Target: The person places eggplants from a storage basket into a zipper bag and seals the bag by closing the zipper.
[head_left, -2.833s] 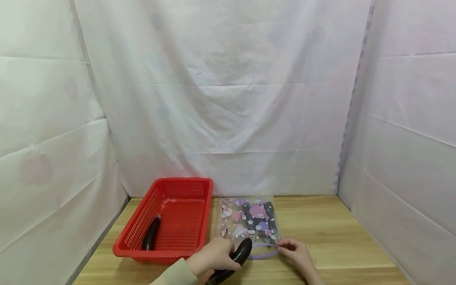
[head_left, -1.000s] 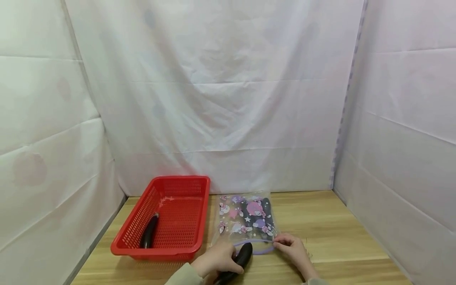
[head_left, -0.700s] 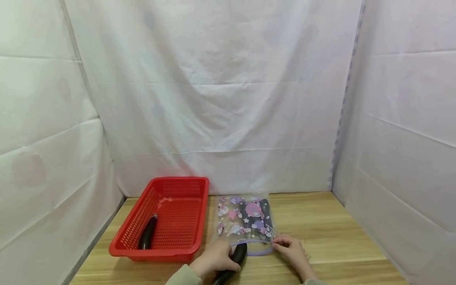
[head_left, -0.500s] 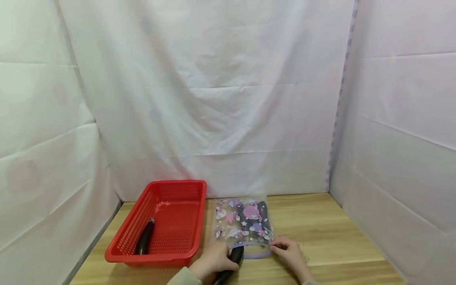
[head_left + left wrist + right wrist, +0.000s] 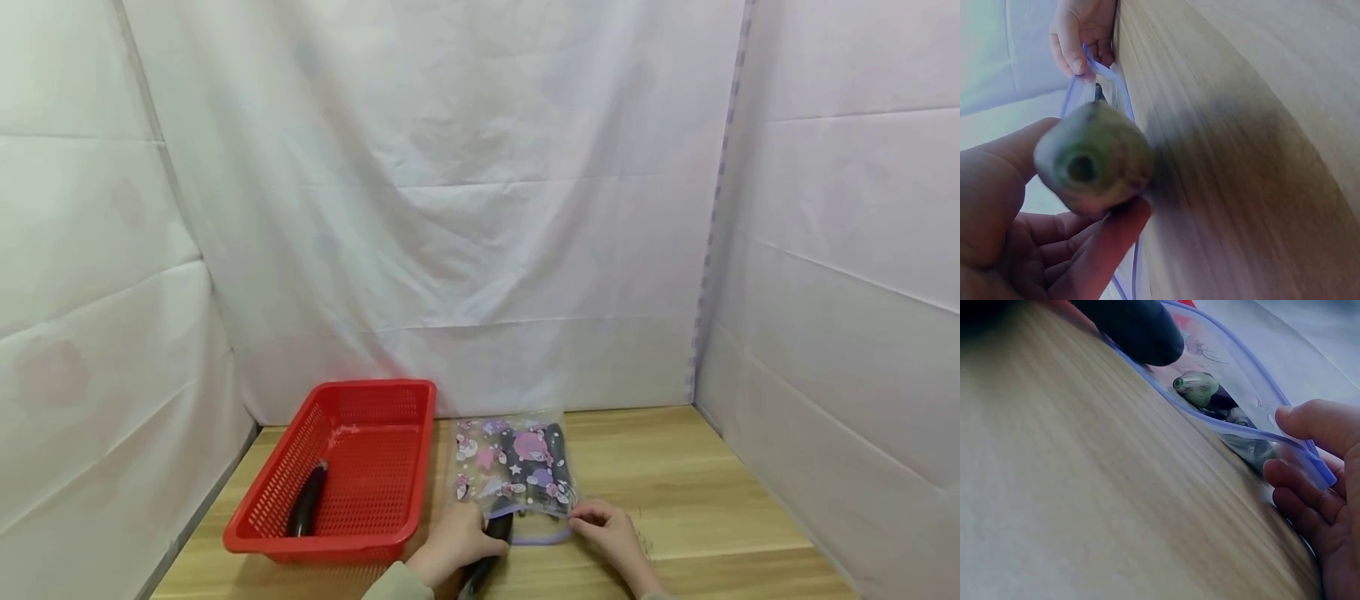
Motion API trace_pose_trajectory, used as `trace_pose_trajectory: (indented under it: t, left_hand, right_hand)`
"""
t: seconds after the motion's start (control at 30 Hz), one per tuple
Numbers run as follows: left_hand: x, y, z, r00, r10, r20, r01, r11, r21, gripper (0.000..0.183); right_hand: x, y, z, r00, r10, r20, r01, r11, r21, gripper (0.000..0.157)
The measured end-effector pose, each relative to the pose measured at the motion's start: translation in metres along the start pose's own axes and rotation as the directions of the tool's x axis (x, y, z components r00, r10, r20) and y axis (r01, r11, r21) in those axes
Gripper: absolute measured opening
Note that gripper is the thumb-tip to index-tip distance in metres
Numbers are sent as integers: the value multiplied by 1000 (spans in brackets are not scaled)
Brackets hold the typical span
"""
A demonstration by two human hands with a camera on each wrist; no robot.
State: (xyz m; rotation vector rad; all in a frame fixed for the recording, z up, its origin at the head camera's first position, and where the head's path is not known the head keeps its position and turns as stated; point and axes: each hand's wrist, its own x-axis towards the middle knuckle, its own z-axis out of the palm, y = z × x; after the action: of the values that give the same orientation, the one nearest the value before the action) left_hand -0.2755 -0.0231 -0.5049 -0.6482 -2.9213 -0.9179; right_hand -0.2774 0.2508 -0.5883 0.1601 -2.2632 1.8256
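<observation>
My left hand [image 5: 459, 537] grips a dark eggplant [image 5: 497, 533], with fingers and thumb around its sides. In the left wrist view the eggplant's green stem end [image 5: 1094, 159] faces the camera. Its rounded tip [image 5: 1154, 337] is at the mouth of a clear zip bag [image 5: 480, 467] printed with pink and purple cartoons. The bag's purple zip rim [image 5: 1260, 369] stands spread. At the rim's right corner, my right hand [image 5: 611, 533] pinches the bag between thumb and fingers. Inside lie other eggplants [image 5: 1204, 390], their stem ends toward the mouth.
Left of the bag stands a red perforated basket [image 5: 375, 483] holding one eggplant [image 5: 306, 500] along its left side. A wooden table [image 5: 675, 475] carries everything. White cloth [image 5: 450, 250] hangs behind and on both sides.
The eggplant in my left hand has moved forward from in front of the bag, and its tip is now in the bag's mouth. My right hand keeps pinching the rim. The head view has shifted slightly.
</observation>
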Motion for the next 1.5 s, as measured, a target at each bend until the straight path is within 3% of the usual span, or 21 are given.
trace_pose_trajectory:
  t: [0.2, 0.37, 0.63, 1.17, 1.3, 1.5]
  left_hand:
    - [4, -1, -1, 1000, -3, -24, 3, 1000, 8, 51]
    - [8, 1, 0, 999, -26, -46, 28, 999, 45, 51]
    - [10, 3, 4, 996, -39, -84, 45, 997, 69, 50]
    - [13, -3, 13, 992, -7, -128, 30, 984, 174, 45]
    - [10, -2, 11, 993, 1, -122, 25, 978, 205, 44]
    - [1, 3, 8, 997, 43, -67, -24, 965, 262, 41]
  right_hand:
    - [2, 0, 3, 1000, -20, -20, 19, 999, -47, 12]
    - [-2, -16, 4, 997, -73, -23, 71, 995, -73, 10]
    - [-8, -34, 3, 999, -40, -12, 39, 997, -67, 10]
    - [4, 2, 4, 999, 10, -43, -11, 1000, -21, 15]
    - [4, -1, 6, 998, 0, -58, -1, 1000, -28, 16]
    - [-4, -28, 5, 997, -47, -56, 45, 998, -43, 13]
